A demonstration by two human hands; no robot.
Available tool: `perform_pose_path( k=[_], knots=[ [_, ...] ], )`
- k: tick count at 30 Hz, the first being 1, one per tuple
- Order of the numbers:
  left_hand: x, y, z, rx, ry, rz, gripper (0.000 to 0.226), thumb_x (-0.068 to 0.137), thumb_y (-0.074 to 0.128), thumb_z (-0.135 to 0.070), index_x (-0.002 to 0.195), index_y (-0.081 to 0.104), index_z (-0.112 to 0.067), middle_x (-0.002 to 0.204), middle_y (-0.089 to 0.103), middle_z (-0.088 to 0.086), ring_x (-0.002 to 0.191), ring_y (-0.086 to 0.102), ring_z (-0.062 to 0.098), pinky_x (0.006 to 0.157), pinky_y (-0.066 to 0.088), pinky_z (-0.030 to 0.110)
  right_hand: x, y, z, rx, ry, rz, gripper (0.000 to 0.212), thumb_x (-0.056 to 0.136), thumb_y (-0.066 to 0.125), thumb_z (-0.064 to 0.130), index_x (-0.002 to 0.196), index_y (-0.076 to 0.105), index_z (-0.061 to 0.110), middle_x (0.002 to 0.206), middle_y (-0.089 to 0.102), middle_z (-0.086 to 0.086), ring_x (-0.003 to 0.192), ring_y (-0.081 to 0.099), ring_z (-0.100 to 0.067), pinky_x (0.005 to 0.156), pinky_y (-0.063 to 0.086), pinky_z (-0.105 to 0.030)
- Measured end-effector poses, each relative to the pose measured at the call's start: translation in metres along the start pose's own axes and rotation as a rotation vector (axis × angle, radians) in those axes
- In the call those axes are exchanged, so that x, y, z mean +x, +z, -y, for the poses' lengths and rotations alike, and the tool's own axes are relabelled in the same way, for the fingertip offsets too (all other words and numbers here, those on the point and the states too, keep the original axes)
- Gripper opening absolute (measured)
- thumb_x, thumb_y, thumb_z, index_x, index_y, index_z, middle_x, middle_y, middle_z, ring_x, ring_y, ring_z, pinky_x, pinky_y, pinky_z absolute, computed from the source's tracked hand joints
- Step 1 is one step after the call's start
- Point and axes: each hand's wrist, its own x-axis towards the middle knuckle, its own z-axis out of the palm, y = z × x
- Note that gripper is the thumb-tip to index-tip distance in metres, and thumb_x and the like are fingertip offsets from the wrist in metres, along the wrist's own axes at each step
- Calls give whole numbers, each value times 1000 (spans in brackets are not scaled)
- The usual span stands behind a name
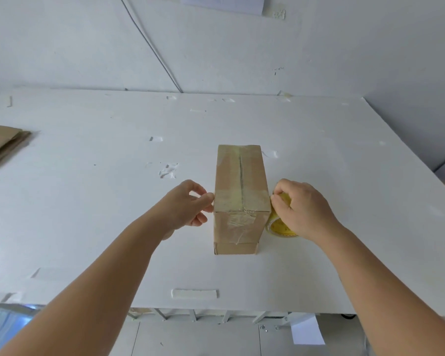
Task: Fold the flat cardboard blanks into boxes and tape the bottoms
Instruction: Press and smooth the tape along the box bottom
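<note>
A: What sits far left?
B: One stack of flat cardboard blanks (5, 143) on the white table (88, 201); how many sheets, I cannot tell.
A: And the left hand (188, 204)?
B: Thumb and forefinger pinched together at the left top edge of the box (239, 199).
A: The box?
B: One, mid-table, closed and taped along the seam; its inside is hidden.
A: Right hand (301, 206)?
B: Fingers curled around one yellow tape roll (280, 224), touching the box's right side.
</note>
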Motion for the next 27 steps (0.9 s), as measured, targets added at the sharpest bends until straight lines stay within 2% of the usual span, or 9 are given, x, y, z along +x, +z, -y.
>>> perform_pose_path(
  k=[5,8,10,12,15,18,20,23,27],
  knots=[
    [-9,6,16,250,-130,-13,40,84,60,-52,104,49,-19,87,65,6,76,67,20,71,56,33,-2,0,-4,0,18,5,15,92,45,33,83,53,25,79,57,7,79,49,-18,61,33,-29],
    [-22,21,19,301,109,-309,24,95,47,-24,118,51,-17,110,61,2,97,59,17,78,45,27,-2,2,-3,-3,14,8,16,92,44,34,83,54,24,79,57,6,79,49,-18,63,33,-29],
    [-35,33,15,195,314,-388,36,99,40,-19,134,45,-16,132,51,-4,117,49,9,92,38,22,-1,3,-1,-8,10,3,17,92,43,34,84,54,24,79,57,6,79,49,-18,64,33,-29],
    [-49,47,10,85,409,-255,44,100,38,-28,143,33,-20,139,45,-13,127,43,2,103,35,21,-1,3,1,-10,6,-1,17,92,43,34,84,54,23,79,58,6,79,49,-18,64,35,-29],
    [-59,67,12,-78,386,-99,37,102,37,-25,137,28,-34,122,55,-25,115,49,-10,94,39,10,-2,4,3,-23,1,-15,18,92,44,33,83,53,21,78,58,5,77,49,-19,64,36,-29],
    [-56,68,17,-177,327,-30,32,101,40,-20,132,44,-26,118,63,-14,113,56,1,96,43,19,-3,5,4,-25,2,-31,18,93,44,32,82,52,21,78,57,5,77,49,-19,64,35,-29],
    [-52,59,17,-147,286,64,42,96,45,-40,135,44,-26,128,59,-13,120,52,-1,105,39,27,-3,4,4,-22,6,-27,18,93,43,32,83,52,20,78,57,4,77,49,-20,65,34,-30],
    [-44,44,5,165,259,6,96,75,39,-74,152,12,-24,153,12,-19,142,10,0,116,10,27,-3,3,4,-25,6,-6,19,94,42,32,86,54,19,81,57,3,79,49,-19,66,34,-29],
    [-27,47,-30,860,648,-12,96,77,25,-78,152,-2,-25,158,-13,-11,142,-23,6,117,-7,36,-3,1,4,-21,-8,1,19,95,39,28,88,54,18,82,58,2,80,48,-19,68,34,-31]
  ],
)
